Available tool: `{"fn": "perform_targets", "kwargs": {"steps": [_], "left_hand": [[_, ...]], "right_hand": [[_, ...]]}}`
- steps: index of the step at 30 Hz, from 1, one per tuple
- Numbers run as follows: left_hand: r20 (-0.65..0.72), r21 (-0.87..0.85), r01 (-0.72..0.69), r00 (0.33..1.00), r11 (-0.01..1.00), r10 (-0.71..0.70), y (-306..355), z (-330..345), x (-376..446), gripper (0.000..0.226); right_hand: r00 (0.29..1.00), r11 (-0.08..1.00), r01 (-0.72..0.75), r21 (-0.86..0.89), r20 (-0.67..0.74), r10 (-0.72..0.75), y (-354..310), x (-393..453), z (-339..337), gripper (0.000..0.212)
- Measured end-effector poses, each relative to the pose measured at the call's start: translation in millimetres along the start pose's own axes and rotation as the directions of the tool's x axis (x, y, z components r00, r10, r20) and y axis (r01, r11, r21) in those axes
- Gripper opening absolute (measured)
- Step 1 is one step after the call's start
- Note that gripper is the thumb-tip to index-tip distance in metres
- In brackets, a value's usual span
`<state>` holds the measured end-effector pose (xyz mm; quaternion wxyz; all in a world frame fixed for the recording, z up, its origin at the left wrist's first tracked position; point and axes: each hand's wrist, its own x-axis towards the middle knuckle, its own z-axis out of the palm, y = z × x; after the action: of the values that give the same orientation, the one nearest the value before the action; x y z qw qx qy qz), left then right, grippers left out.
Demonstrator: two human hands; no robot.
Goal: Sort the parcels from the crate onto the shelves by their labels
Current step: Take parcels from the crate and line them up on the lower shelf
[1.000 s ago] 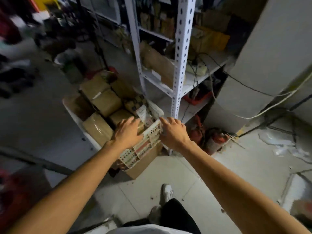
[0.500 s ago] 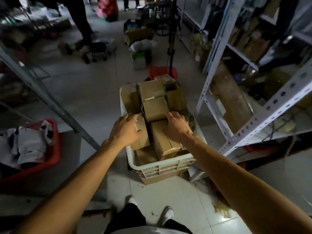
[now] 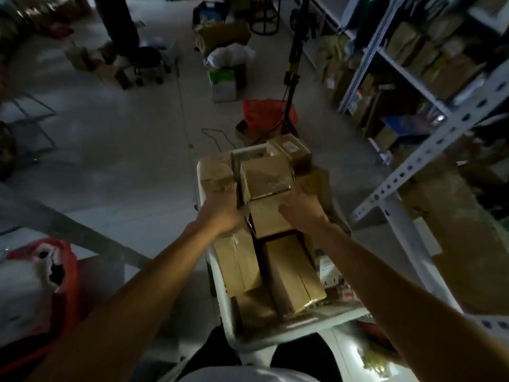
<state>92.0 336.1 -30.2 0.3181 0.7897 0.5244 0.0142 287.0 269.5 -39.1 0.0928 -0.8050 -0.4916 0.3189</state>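
A white plastic crate [image 3: 292, 325] stands on the floor in front of me, packed with several brown cardboard parcels. My left hand [image 3: 221, 212] and my right hand [image 3: 303, 209] reach into its middle. They press on the left and right sides of one brown parcel [image 3: 265, 176] that sits on top of the pile. More parcels lie nearer me, among them a long one [image 3: 293, 271]. The metal shelves [image 3: 440, 143] rise just right of the crate and hold boxes.
A red basket [image 3: 70, 274] with white bags sits at the lower left. A red bag [image 3: 261, 111] and a black stand [image 3: 293, 62] lie beyond the crate. Boxes and bags clutter the far floor. A grey beam [image 3: 82, 230] crosses on the left.
My view has swung from the shelf side to along the crate. Both hands have moved from the crate's near rim to the sides of a parcel in its middle.
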Motion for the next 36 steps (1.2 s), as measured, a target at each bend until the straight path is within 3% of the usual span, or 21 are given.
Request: {"fn": "perform_targets", "kwargs": {"steps": [4,9,13,16,21,25,32,36], "left_hand": [[0.013,-0.215,-0.023,1.000,0.976,0.027,-10.0,7.5,59.5,0.053],[0.105,-0.460,0.191,0.981,0.867,-0.160,-2.6,21.7,103.7,0.056],[0.140,-0.628,0.236,0.972,0.742,-0.191,0.5,36.3,127.6,0.108],[0.150,-0.713,0.250,0.967,0.655,-0.205,2.9,38.3,122.0,0.096],[0.060,-0.777,0.146,0.986,0.613,-0.158,9.0,39.2,86.0,0.078],[-0.064,-0.745,0.024,0.992,0.666,-0.108,34.5,25.8,45.3,0.071],[-0.208,-0.783,-0.117,0.975,0.611,-0.080,75.3,18.4,-50.7,0.089],[-0.263,-0.717,-0.165,0.964,0.677,-0.044,79.1,51.2,-102.8,0.093]], "right_hand": [[0.997,0.995,-0.065,0.080,-0.040,0.068,-14.1,35.5,-9.6,0.078],[0.993,0.973,-0.111,0.203,-0.027,0.118,-19.1,82.9,-12.5,0.089],[0.985,0.914,-0.163,0.373,0.008,0.173,-21.7,104.1,-17.4,0.083],[0.986,0.896,-0.154,0.417,0.012,0.165,-19.1,102.3,-15.6,0.078],[0.993,0.878,-0.094,0.470,-0.012,0.113,-7.3,69.8,-5.0,0.084],[0.994,0.831,0.063,0.553,-0.105,-0.005,0.5,38.3,-18.2,0.078],[0.940,0.711,0.324,0.624,-0.296,-0.168,22.6,-42.7,-29.4,0.077],[0.949,0.650,0.300,0.698,-0.291,-0.126,49.3,-90.6,-15.3,0.079]]}}
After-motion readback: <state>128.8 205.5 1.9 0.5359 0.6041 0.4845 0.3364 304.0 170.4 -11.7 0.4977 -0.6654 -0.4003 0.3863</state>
